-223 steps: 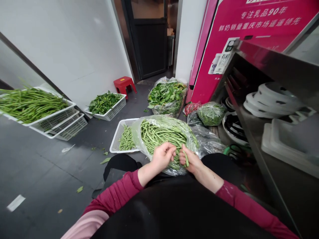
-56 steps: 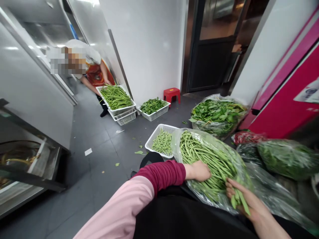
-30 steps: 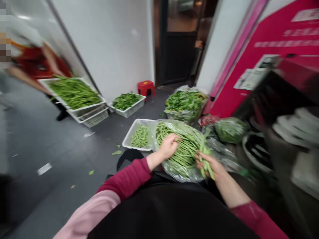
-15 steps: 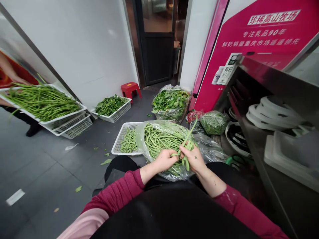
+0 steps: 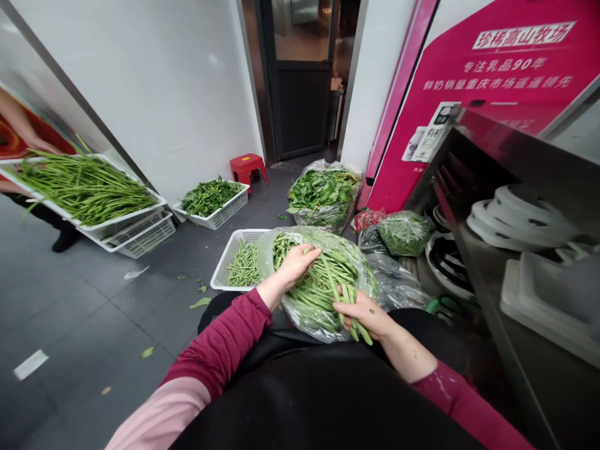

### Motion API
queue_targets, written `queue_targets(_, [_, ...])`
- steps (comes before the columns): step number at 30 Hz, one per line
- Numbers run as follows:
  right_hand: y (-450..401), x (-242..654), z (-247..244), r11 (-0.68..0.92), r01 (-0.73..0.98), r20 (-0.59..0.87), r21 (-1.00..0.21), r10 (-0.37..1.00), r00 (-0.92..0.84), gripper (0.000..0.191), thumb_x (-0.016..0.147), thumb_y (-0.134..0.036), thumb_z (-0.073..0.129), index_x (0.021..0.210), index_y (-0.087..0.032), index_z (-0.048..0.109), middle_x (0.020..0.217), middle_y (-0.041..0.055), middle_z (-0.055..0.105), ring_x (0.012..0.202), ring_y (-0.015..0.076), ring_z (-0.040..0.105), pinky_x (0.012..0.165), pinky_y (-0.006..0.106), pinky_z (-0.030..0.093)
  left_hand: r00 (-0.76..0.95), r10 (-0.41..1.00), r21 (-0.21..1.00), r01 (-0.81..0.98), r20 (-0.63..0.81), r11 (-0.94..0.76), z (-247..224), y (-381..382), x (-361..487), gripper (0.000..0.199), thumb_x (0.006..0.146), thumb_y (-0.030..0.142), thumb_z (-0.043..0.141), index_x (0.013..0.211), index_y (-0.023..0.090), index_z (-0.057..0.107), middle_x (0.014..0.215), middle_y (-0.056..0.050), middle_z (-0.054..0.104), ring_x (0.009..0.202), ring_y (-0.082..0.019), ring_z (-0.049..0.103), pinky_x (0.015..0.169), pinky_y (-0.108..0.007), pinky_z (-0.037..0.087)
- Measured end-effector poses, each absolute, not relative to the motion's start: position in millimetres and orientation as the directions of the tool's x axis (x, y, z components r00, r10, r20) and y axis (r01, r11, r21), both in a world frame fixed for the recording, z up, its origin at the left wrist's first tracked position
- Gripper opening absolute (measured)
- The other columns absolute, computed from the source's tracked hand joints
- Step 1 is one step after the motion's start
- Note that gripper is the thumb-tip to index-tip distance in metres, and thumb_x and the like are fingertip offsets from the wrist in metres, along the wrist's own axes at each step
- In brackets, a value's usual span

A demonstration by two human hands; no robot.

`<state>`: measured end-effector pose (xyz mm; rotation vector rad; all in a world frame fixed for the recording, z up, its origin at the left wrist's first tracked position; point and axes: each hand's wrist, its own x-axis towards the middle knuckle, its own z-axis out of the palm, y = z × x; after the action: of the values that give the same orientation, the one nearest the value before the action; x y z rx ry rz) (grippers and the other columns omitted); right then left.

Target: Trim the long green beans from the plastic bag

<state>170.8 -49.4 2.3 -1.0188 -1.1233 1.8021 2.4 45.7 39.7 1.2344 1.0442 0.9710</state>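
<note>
Head view: long green beans filled a clear plastic bag, which sat with its mouth open between the person's knees.
Right hand: curled around a bunch of beans at the near right side of the bag, bean ends sticking out of the grasp.
Left hand: above the bagged beans, thumb and fingers pinched narrowly on what looked like a bit of bean.
Just left of the bag: a white basket held short bean pieces, its right end hidden behind the plastic.
Beyond the bag: a large sack of leafy greens stood on the floor, with a smaller sack and a red bundle to its right.
Farther left: a second basket of greens lay near a red stool.
Far left: stacked baskets bore long stalks, a co-worker's hand by the top one.
Right edge: a metal shelf carried white plastic pieces.
Back: a dark door stood past the pale wall.
</note>
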Motion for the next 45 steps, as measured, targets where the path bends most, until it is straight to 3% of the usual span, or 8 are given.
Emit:
queue_targets(11, [-36,165,-3,-0.536,-0.554,-0.340,-0.637,0.840,-0.422,0.021,0.066,-0.031,0.064,0.071,-0.015,0.051,0.054,-0.0057,0.046,0.035,0.0019,0.032,0.033,0.016,0.028,0.327,0.944,0.985,-0.146,-0.035,0.087,30,35,13,0.033,0.065,0.042,0.061,0.078,0.014,0.050,0.055,0.005,0.051,0.032,0.000,0.029,0.035,-0.015,0.024])
queue_targets(15, [-30,163,-11,-0.500,-0.650,-0.407,-0.573,0.861,-0.304,0.017,0.069,-0.026,0.062,0.068,-0.016,0.048,0.053,-0.0054,0.046,0.034,0.0022,0.033,0.031,0.015,0.029,0.195,0.968,0.973,0.132,0.160,-0.188,36,24,11,0.021,0.072,0.035,0.055,0.071,0.014,0.055,0.060,0.001,0.058,0.045,-0.005,0.045,0.048,-0.018,0.037])
queue_targets(21, [-17,171,-26,-0.421,-0.751,-0.578,-0.509,0.813,-0.065,0.015,0.075,-0.020,0.054,0.064,-0.018,0.044,0.046,-0.0057,0.046,0.033,0.0036,0.038,0.032,0.014,0.034,0.530,0.731,0.691,0.328,0.430,-0.644,47,-12,17,0.016,0.078,0.026,0.049,0.081,0.018,0.063,0.080,-0.004,0.064,0.076,-0.012,0.058,0.072,-0.023,0.042])
queue_targets(27, [-27,169,-15,-0.668,-0.593,-0.455,-0.450,0.743,-0.491,0.016,0.074,-0.030,0.055,0.080,-0.016,0.051,0.059,-0.0023,0.054,0.044,0.0072,0.050,0.044,0.020,0.043,0.587,0.725,0.681,0.367,0.359,-0.634,33,7,17,0.015,0.078,0.021,0.048,0.076,0.015,0.061,0.074,-0.002,0.062,0.071,-0.010,0.056,0.066,-0.019,0.042])
queue_targets(30, [-32,169,-7,-0.699,-0.553,-0.400,-0.453,0.714,-0.575,0.015,0.071,-0.026,0.059,0.078,-0.015,0.051,0.051,-0.0073,0.044,0.034,0.0019,0.036,0.037,0.015,0.034,0.721,0.595,0.448,0.428,0.354,-0.785,29,15,9,0.017,0.080,0.019,0.043,0.078,0.017,0.060,0.073,-0.001,0.060,0.070,-0.010,0.055,0.062,-0.019,0.039])
queue_targets(36, [-47,180,4,-0.517,-0.378,-0.400,-0.768,0.848,-0.349,0.020,0.066,-0.027,0.064,0.067,-0.016,0.048,0.048,-0.0067,0.042,0.035,0.0055,0.038,0.035,0.019,0.032,0.951,0.280,-0.053,0.289,0.134,-0.956,26,22,1,0.019,0.083,0.024,0.039,0.074,0.019,0.055,0.066,-0.001,0.055,0.060,-0.012,0.050,0.053,-0.023,0.031])
queue_targets(42, [-36,199,5,-0.515,-0.482,-0.452,-0.709,0.857,-0.250,0.018,0.065,-0.022,0.065,0.068,-0.016,0.049,0.053,-0.0048,0.048,0.040,0.0050,0.043,0.041,0.019,0.040,0.838,0.510,0.075,0.505,0.194,-0.860,20,28,3,0.032,0.082,0.042,0.039,0.070,0.017,0.055,0.068,-0.002,0.056,0.061,-0.011,0.051,0.051,-0.022,0.030])
queue_targets(45, [-25,188,-14,-0.649,-0.427,-0.528,-0.630,0.761,-0.377,0.012,0.069,-0.022,0.060,0.067,-0.015,0.050,0.048,-0.0043,0.047,0.037,0.0051,0.040,0.038,0.018,0.039,0.853,0.442,0.107,0.430,0.277,-0.896,22,16,13,0.040,0.083,0.048,0.033,0.077,0.017,0.058,0.073,-0.003,0.056,0.066,-0.012,0.049,0.057,-0.023,0.033])
